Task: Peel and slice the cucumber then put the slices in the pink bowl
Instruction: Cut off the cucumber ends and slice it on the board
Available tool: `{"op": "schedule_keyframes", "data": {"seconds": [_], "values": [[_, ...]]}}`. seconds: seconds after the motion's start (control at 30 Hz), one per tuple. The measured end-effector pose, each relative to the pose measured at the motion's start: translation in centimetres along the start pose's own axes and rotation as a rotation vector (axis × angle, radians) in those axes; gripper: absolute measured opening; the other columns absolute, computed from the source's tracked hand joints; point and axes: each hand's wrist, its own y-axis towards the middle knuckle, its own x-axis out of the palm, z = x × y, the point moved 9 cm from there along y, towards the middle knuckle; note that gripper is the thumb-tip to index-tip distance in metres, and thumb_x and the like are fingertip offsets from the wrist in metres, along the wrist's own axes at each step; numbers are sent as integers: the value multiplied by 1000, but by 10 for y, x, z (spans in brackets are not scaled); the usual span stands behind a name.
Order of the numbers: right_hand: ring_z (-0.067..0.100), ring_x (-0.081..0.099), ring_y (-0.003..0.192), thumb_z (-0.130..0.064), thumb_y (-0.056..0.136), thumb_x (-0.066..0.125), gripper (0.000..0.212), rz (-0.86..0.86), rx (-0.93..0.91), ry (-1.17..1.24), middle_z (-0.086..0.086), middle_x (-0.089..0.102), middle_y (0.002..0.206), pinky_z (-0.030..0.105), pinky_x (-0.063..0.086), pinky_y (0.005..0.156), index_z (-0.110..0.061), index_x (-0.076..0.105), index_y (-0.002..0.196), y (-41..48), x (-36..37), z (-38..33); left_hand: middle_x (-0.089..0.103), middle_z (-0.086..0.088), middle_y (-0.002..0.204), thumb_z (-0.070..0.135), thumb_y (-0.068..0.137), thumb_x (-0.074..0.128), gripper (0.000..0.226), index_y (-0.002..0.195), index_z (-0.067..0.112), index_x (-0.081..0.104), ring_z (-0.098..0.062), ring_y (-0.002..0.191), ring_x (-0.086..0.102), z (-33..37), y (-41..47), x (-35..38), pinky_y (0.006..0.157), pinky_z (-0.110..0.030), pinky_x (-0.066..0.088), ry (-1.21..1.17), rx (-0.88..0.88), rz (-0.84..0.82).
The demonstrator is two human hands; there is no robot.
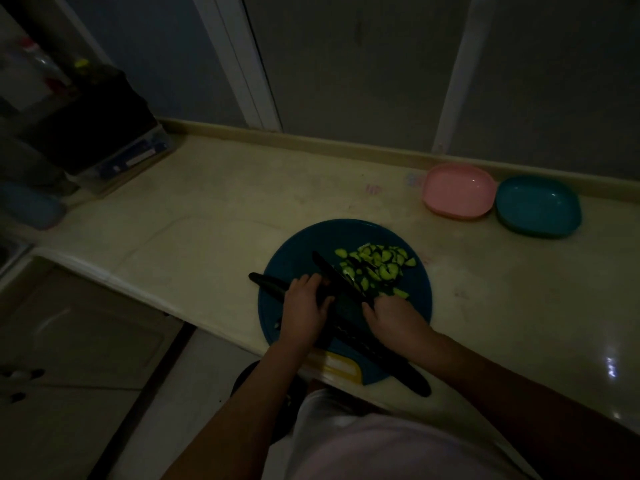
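Pale green cucumber slices point(375, 266) lie piled on the far right part of a round blue cutting board point(298, 251). My left hand point(304, 310) presses down on the dark, whole part of the cucumber point(266, 282), whose end sticks out to the left over the board's rim. My right hand point(394, 318) grips a black knife point(334, 271). Its blade points up and left, standing between the cucumber's cut end and the slices. The pink bowl point(459, 190) stands empty at the back right of the counter, well away from both hands.
A teal bowl point(538, 206) touches the pink one on its right. A long dark object point(408, 374) lies across the board's near edge under my right forearm. The board's yellow handle point(341, 367) overhangs the counter's front edge. Dark containers point(104, 133) crowd the far left.
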Motion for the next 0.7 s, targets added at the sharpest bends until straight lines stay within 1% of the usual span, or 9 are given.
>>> {"op": "schedule_keyframes", "data": {"seconds": [0.13,0.3,0.4,0.5,0.63,0.7], "values": [[6,37,47,-29,100,38,44,-1,14,34,-2,41,57,21,27,42,-15,37,57,-4,-2,1,59,-8,95,15,82,68,18,97,9,60,-23,93,49,0,-1,-1,70,-26,28,-17,0,4],[8,38,45,-29,99,39,46,0,-37,80,-1,41,54,22,28,42,-15,38,55,-8,-4,-7,59,-9,94,16,82,68,19,96,7,58,-24,91,48,0,0,-2,67,-23,22,-15,-9,8],[8,38,45,-28,99,39,46,-15,-38,85,-1,42,54,22,28,42,-14,39,55,-7,-3,-7,59,-9,95,17,82,67,20,98,8,59,-25,93,49,-1,0,0,71,-27,30,-19,-16,-2],[6,38,47,-30,99,38,45,-7,-26,9,-2,41,56,21,27,43,-16,38,57,-9,-4,-7,59,-9,96,17,83,67,21,100,8,59,-24,93,49,-1,0,0,71,-29,31,-16,-13,0],[5,33,50,-32,101,34,45,13,-22,-136,-5,35,59,17,21,41,-18,32,57,-13,-5,-11,58,-9,96,16,83,66,22,103,9,59,-24,93,48,0,0,-1,72,-28,31,-19,0,6],[3,31,49,-32,101,34,45,6,-19,-154,-6,34,58,17,20,41,-19,31,58,-13,-4,-10,58,-9,97,16,83,66,24,105,9,59,-24,94,47,0,-1,-1,72,-28,31,-17,0,9]]}}
